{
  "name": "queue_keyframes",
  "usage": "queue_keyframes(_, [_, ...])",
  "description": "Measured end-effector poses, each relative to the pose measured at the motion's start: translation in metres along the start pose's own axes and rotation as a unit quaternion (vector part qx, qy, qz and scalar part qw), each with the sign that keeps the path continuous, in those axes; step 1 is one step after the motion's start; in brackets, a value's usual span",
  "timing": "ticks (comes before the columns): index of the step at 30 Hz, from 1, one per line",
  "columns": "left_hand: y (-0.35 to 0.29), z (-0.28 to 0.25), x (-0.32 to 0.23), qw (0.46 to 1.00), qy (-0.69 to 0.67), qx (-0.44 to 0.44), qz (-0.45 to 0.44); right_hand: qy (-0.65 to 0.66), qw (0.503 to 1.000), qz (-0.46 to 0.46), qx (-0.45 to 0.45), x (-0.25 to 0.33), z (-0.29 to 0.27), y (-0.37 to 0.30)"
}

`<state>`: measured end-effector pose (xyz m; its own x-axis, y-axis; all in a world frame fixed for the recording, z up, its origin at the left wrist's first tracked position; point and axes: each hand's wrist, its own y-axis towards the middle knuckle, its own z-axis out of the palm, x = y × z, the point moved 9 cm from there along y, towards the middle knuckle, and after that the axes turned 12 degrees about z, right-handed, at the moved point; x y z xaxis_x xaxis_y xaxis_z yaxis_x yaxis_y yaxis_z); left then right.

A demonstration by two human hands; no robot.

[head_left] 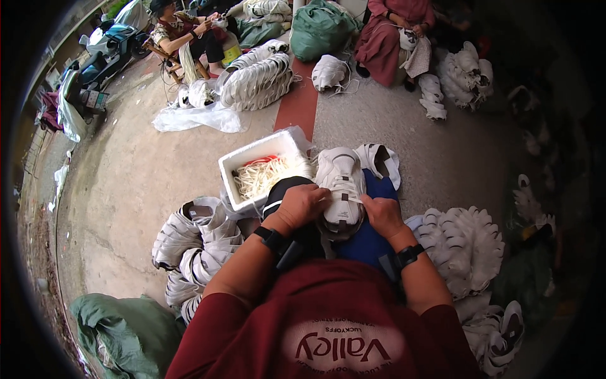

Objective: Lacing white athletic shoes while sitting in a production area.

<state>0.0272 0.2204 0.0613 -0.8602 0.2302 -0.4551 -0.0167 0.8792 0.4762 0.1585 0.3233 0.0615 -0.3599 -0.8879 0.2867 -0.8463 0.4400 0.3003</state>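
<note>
A white shoe upper with a laced front rests across my lap, between my two hands. My left hand is closed at its left side, pinching a white shoelace near the eyelets. On the other side my right hand pinches the shoelace too, and the lace runs over the tongue between them. Fingertips of both hands are partly hidden. Just beyond the right knee sits another white shoe upper. A white foam box stands beyond my left hand, holding loose cream laces and something red.
Nested white uppers are piled at my left and right. A green sack lies at the lower left. Two people sit ahead handling uppers, near a stack of uppers and another green sack. Scooters stand far left.
</note>
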Motion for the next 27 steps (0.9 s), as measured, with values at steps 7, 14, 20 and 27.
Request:
queue_keyframes(7, [-0.027,-0.013,0.002,0.999,-0.017,-0.028,0.01,0.055,0.998,-0.032,-0.013,-0.001,-0.003,-0.021])
queue_keyframes(14, [-0.112,-0.058,0.068,0.975,-0.12,-0.112,-0.148,0.181,0.972,0.119,-0.091,-0.081,-0.048,-0.073])
queue_keyframes(20, [-0.231,-0.094,0.123,0.899,-0.22,-0.206,-0.317,0.231,0.898,0.36,-0.107,-0.217,-0.039,-0.18])
queue_keyframes(27, [-0.349,-0.086,0.128,0.852,-0.222,-0.205,-0.428,0.174,0.888,0.414,-0.095,-0.246,-0.041,-0.263])
